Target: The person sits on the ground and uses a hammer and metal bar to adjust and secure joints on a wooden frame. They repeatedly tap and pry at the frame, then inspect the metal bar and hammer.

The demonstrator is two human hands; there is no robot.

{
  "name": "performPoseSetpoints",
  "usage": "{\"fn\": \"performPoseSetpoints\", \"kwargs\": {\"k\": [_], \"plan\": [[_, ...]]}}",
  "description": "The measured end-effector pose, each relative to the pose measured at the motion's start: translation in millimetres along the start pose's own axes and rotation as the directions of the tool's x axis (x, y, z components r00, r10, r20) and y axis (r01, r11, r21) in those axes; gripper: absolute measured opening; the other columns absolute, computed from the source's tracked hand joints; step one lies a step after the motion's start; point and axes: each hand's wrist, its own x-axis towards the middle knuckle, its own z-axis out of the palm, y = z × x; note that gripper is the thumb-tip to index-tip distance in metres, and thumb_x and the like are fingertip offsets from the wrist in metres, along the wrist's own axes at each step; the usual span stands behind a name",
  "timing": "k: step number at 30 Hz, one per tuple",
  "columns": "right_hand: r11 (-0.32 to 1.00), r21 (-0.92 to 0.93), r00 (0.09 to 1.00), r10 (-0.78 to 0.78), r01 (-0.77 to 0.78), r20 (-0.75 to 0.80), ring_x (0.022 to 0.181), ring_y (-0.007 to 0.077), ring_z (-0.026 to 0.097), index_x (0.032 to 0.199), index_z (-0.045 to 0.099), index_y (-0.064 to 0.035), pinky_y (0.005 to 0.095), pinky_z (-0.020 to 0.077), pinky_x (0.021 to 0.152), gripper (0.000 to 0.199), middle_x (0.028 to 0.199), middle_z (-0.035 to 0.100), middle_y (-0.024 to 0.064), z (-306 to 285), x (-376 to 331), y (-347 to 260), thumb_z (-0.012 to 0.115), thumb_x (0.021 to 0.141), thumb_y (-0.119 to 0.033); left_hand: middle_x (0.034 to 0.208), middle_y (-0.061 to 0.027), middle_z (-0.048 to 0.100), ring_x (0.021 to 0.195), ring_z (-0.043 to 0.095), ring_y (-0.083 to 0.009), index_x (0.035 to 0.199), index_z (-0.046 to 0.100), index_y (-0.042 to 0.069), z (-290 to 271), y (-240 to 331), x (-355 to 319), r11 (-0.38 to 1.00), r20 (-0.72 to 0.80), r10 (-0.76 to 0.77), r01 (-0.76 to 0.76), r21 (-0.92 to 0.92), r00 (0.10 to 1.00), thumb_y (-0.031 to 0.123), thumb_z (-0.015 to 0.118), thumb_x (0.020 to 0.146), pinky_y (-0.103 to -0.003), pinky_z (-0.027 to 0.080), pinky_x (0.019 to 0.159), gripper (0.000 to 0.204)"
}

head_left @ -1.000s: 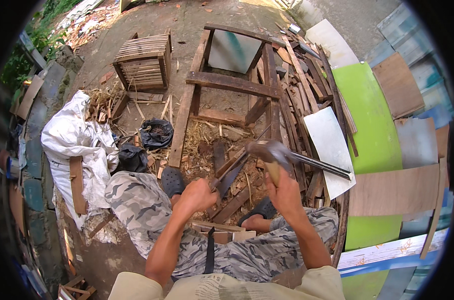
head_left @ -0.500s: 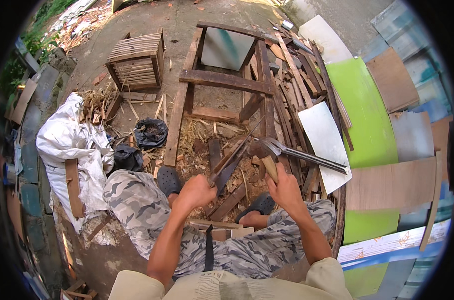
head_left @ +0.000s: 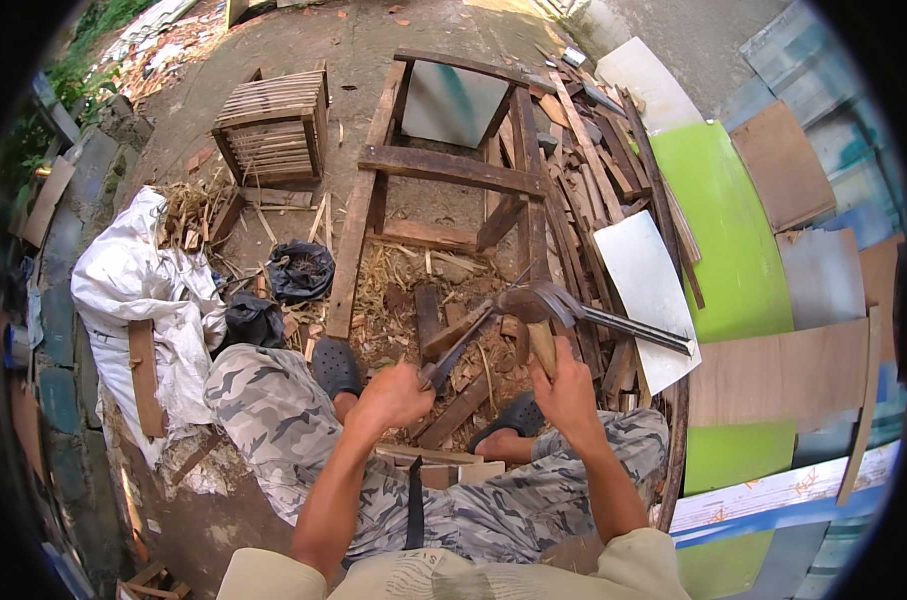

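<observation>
My right hand (head_left: pixel 564 395) is wrapped round the pale wooden handle of a claw hammer (head_left: pixel 542 345). The hammer's dark metal head is up, in front of my fist. My left hand (head_left: pixel 399 396) is closed on a long, dark, narrow-bladed tool (head_left: pixel 464 345), its exact kind unclear; the blade slants up to the right and its tip comes close to the hammer head. Beyond both hands stands a dark wooden frame (head_left: pixel 454 170) with crosspieces. A dark metal bar (head_left: pixel 639 330) reaches rightward from behind the hammer head over a white sheet (head_left: pixel 649 290).
A slatted wooden stool (head_left: pixel 269 130) stands far left. Scrap wood (head_left: pixel 594 170) is heaped right of the frame. A white sack (head_left: pixel 139 270) and black plastic bags (head_left: pixel 302 270) lie left. Green board (head_left: pixel 724 220) and other panels line the right. Wood shavings (head_left: pixel 394 265) cover the ground.
The hammer head has tilted slightly. The blade in my left hand has shifted a little, bringing it nearer the hammer head. Both hands keep their grips.
</observation>
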Motion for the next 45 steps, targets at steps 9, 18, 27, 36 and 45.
{"fn": "performPoseSetpoints", "kwargs": {"k": [9, 18, 27, 36, 45], "plan": [[0.992, 0.003, 0.992, -0.123, 0.123, -0.022, 0.065, 0.0444, 0.065, 0.106, 0.055, 0.0002, 0.0462, 0.0497, 0.054, 0.024, 0.072, 0.065, 0.0243, 4, -13, -2, 0.065, 0.097, -0.019, 0.086, -0.0380, 0.065, 0.086, 0.067, -0.0505, 0.089, 0.069, -0.011, 3, 3, -3, 0.999, 0.027, -0.018, 0.019, -0.051, 0.999, 0.026, 0.064, 0.080, -0.052, 0.054, 0.080, 0.038], [0.994, 0.025, 0.994, -0.105, 0.106, -0.039, 0.073, 0.0452, 0.067, 0.117, 0.059, -0.0009, 0.0501, 0.0537, 0.061, 0.035, 0.079, 0.067, 0.0226, 17, -41, -9, 0.070, 0.087, -0.014, 0.084, -0.0377, 0.065, 0.086, 0.068, -0.0496, 0.093, 0.068, -0.013, 5, 2, 6, 1.000, 0.057, -0.020, 0.021, -0.007, 0.998, 0.030, 0.066, 0.080, -0.050, 0.054, 0.080, 0.044], [0.992, 0.074, 0.993, -0.106, 0.103, 0.047, 0.073, 0.0450, 0.067, 0.109, 0.048, -0.0018, 0.0521, 0.0529, 0.061, 0.033, 0.081, 0.067, 0.0237, 43, -52, -12, 0.070, 0.087, -0.015, 0.080, -0.0363, 0.064, 0.081, 0.069, -0.0476, 0.089, 0.064, -0.016, 16, -22, 20, 0.998, 0.027, -0.053, 0.054, -0.032, 0.998, 0.030, 0.065, 0.080, -0.049, 0.053, 0.078, 0.047], [0.980, 0.120, 0.962, -0.129, 0.161, -0.240, 0.067, 0.0419, 0.067, 0.116, 0.059, -0.0004, 0.0481, 0.0519, 0.057, 0.036, 0.076, 0.067, 0.0224, 12, -19, -15, 0.072, 0.086, -0.016, 0.077, -0.0333, 0.064, 0.076, 0.068, -0.0452, 0.086, 0.064, -0.015, 19, -31, 17, 0.991, 0.013, -0.062, 0.063, -0.115, 0.998, 0.027, 0.064, 0.080, -0.049, 0.052, 0.076, 0.043], [0.998, -0.020, 0.998, 0.055, -0.056, -0.039, 0.071, 0.0492, 0.065, 0.114, 0.056, 0.0041, 0.0502, 0.0506, 0.059, 0.031, 0.075, 0.064, 0.0287, 5, 31, 22, 0.067, 0.091, -0.013, 0.068, -0.0205, 0.059, 0.062, 0.061, -0.0305, 0.091, 0.060, -0.006, 8, -8, 5, 0.997, 0.050, -0.062, 0.065, -0.048, 0.997, 0.028, 0.064, 0.083, -0.046, 0.049, 0.064, 0.036]]}}
